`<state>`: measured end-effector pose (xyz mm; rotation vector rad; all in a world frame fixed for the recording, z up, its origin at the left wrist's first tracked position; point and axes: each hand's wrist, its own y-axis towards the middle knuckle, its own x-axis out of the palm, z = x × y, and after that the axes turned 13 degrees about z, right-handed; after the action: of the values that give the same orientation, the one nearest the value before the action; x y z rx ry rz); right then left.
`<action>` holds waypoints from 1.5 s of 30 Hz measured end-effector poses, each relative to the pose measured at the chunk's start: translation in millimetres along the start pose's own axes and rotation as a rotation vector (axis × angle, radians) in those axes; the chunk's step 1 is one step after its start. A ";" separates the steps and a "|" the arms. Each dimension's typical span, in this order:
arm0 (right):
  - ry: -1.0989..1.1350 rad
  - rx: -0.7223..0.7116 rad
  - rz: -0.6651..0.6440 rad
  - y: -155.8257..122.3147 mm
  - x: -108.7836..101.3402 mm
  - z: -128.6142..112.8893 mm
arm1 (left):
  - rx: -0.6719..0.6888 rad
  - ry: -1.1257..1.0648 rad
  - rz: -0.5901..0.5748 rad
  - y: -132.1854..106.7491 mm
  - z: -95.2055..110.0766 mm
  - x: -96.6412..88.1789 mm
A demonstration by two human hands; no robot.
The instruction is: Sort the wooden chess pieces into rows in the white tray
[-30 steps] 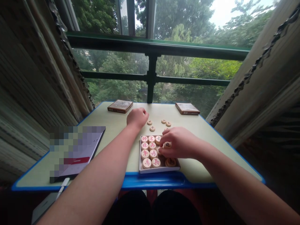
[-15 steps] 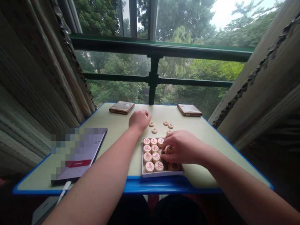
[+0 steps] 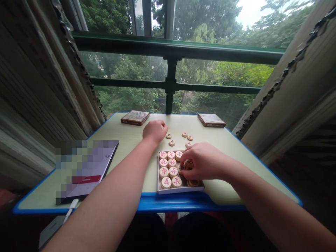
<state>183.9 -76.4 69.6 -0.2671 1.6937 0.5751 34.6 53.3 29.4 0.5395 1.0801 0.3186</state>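
An open shallow box [image 3: 181, 190] near the table's front edge holds xiangqi pieces, rows of red-marked ones on its left. My right hand [image 3: 201, 161] reaches over the box's right side, thumb and fingers closed around a dark-marked xiangqi piece [image 3: 181, 168]. The hand partly covers other pieces there. Beyond the box, my left hand [image 3: 155, 131] rests on the table with curled fingers; whatever they may hold is hidden. Just right of it lies a loose xiangqi piece [image 3: 168, 135], with another piece [image 3: 171, 143] closer to the box. Several more loose pieces [image 3: 184, 134] lie farther right.
A flat brown box [image 3: 135, 117] lies at the table's far left, and a similar box [image 3: 211, 120] at the far right. On the left stands a tablet [image 3: 90, 171] with a white cable [image 3: 70, 209]. The table has a blue edge [image 3: 173, 203]; windows and curtains surround it.
The whole view has shifted slightly, raising the scene a little in the picture. Both hands keep nearly the same places, with the right fingers still at the piece in the box.
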 end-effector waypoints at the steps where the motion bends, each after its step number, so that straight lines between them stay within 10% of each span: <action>1: 0.001 -0.001 -0.002 0.1 0.0 -0.1 | 0.002 0.000 -0.002 -0.1 0.1 -0.2; 45: -0.058 0.022 0.036 2.3 1.7 -4.2 | 0.008 0.027 0.052 1.7 -4.6 0.1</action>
<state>178.9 -76.3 69.0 -0.2027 1.6506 0.5858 30.6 56.0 28.6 0.5723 1.0948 0.3684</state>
